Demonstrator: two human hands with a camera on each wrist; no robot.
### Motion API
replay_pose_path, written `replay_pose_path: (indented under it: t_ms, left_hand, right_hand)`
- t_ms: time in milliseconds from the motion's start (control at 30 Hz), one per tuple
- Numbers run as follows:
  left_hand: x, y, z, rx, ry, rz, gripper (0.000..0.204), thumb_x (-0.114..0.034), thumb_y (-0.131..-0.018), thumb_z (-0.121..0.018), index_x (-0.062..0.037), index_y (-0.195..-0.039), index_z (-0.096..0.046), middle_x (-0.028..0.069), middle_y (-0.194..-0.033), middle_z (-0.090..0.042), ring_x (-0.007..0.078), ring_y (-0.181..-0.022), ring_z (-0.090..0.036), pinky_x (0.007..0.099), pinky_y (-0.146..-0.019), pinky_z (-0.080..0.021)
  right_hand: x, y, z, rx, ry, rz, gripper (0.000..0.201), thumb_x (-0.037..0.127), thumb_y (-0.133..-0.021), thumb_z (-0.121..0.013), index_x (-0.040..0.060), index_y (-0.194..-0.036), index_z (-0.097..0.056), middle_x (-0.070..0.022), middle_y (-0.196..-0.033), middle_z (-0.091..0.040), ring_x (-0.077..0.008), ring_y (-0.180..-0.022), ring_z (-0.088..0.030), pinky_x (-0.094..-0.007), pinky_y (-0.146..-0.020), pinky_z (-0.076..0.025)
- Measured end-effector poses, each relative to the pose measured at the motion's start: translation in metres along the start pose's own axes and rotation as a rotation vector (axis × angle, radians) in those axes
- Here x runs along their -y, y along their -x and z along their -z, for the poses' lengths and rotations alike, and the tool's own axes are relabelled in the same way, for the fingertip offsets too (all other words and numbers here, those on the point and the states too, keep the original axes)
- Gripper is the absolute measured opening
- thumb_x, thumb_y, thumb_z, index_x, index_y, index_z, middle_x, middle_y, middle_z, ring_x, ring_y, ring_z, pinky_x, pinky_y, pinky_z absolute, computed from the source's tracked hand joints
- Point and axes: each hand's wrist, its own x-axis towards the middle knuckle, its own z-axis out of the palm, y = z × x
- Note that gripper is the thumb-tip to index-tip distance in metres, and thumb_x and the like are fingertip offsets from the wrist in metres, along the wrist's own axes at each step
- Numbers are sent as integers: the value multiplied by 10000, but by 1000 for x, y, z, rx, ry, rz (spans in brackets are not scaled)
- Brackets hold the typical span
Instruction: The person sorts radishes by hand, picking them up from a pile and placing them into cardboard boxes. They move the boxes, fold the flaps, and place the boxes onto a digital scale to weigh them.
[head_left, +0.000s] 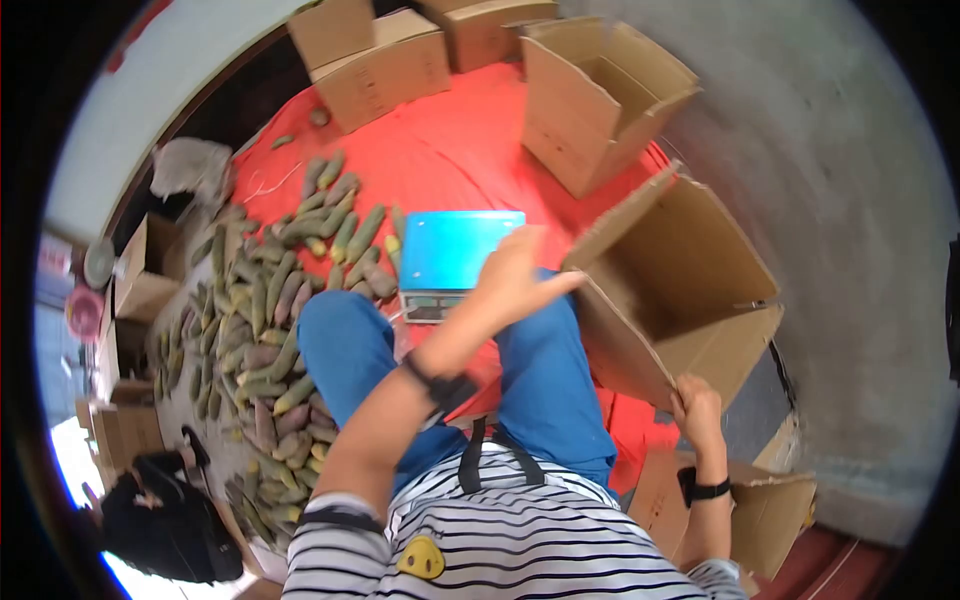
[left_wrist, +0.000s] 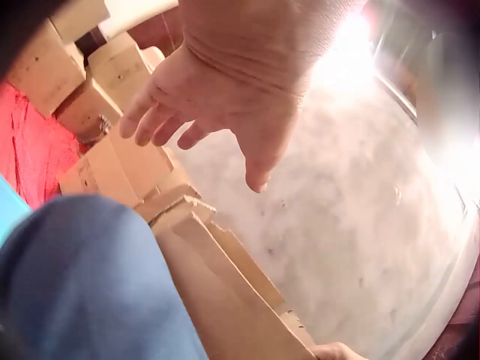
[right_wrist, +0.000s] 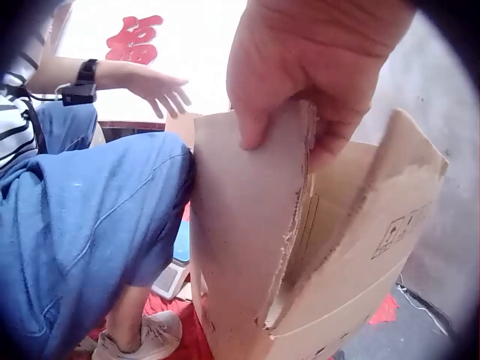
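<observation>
An open cardboard box (head_left: pixel 690 260) stands tilted at the person's right knee, its opening facing up. The right hand (head_left: pixel 697 408) grips the box's near edge; in the right wrist view the thumb and fingers of this hand (right_wrist: pixel 311 82) pinch a flap (right_wrist: pixel 247 202). Above the knees, the left hand (head_left: pixel 512 280) has its fingers extended, the thumb pointing toward the box's left corner. Seen from the left wrist, that hand (left_wrist: pixel 225 105) is spread and holds nothing. Partly beneath it in the head view is a scale with a blue top (head_left: pixel 450 245).
Many green and brownish elongated vegetables (head_left: pixel 270 300) lie in a pile on the left. More cardboard boxes (head_left: pixel 385 75) stand at the back on a red sheet (head_left: pixel 450 130), with another open box (head_left: pixel 600 100) beside the grey wall (head_left: pixel 830 150). Someone in black (head_left: pixel 165 520) is at lower left.
</observation>
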Motion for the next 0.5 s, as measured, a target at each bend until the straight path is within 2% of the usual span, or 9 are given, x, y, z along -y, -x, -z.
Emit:
replay_pose_path:
  t_ms: [67, 133, 167, 233, 267, 333, 433, 500]
  left_hand:
    - [-18, -39, -29, 358, 129, 141, 783, -523, -806, -703, 56, -1288, -491, 313, -1290, -529, 394, -1211, -533, 437, -999, -436]
    - [-14, -53, -74, 394, 75, 164, 535, -367, -868, -643, 57, -1185, -569, 307, -1147, -613, 396, -1093, -609, 461, -904, -490]
    - [-7, -56, -88, 383, 84, 164, 535, -367, -868, -643, 57, -1185, -569, 307, -1147, -613, 396, -1093, -609, 461, -904, -490]
    - [0, -58, -105, 425, -80, 116, 301, -186, -861, -573, 48, -1037, -644, 270, -962, -677, 395, -937, -668, 481, -795, -527]
    - [1, -54, -109, 423, -72, 118, 301, -186, -861, -573, 48, -1037, -644, 270, -962, -677, 395, -937, -668, 481, -795, -527]
    - [3, -39, -106, 264, -168, 13, 153, -76, -773, -584, 10, -819, -702, 208, -860, -708, 348, -822, -706, 452, -713, -559]
    - [3, -24, -93, 194, -115, -8, 152, -79, -783, -557, 12, -857, -654, 231, -822, -688, 394, -788, -684, 492, -712, -539]
    - [-4, -26, -76, 149, -99, -27, 143, -82, -785, -554, 8, -848, -646, 231, -809, -683, 395, -772, -681, 492, -694, -538]
  right_hand:
    - [11, 5, -1, 0, 16, 4, 118, 88, -745, -675, 54, -804, -579, -143, -791, -584, -360, -764, -591, -458, -655, -477]
    - [22, 10, -1, 34, -54, -97, 180, 54, -713, -696, 70, -883, -637, -129, -821, -590, -340, -788, -598, -440, -673, -487]
    - [25, 12, -5, 33, -43, -89, 180, 54, -713, -696, 70, -883, -637, -129, -821, -590, -340, -788, -598, -440, -673, -487]
    - [25, 18, -21, -98, 16, -105, 306, 23, -684, -697, 89, -982, -677, -122, -853, -595, -322, -818, -600, -424, -692, -492]
    - [24, 22, -25, -96, 69, -122, 385, -12, -660, -682, 100, -1028, -686, -110, -870, -587, -314, -842, -587, -416, -704, -493]
    - [28, 30, -31, -121, 95, -114, 379, -17, -660, -673, 101, -1020, -685, -106, -868, -578, -311, -838, -578, -414, -705, -492]
    - [28, 35, -38, -204, 112, -118, 367, -26, -665, -658, 104, -1007, -682, -98, -864, -561, -306, -830, -560, -412, -704, -487]
    - [27, 35, -37, -251, 110, -128, 361, -28, -669, -653, 105, -1004, -681, -94, -862, -553, -304, -825, -551, -413, -702, -484]
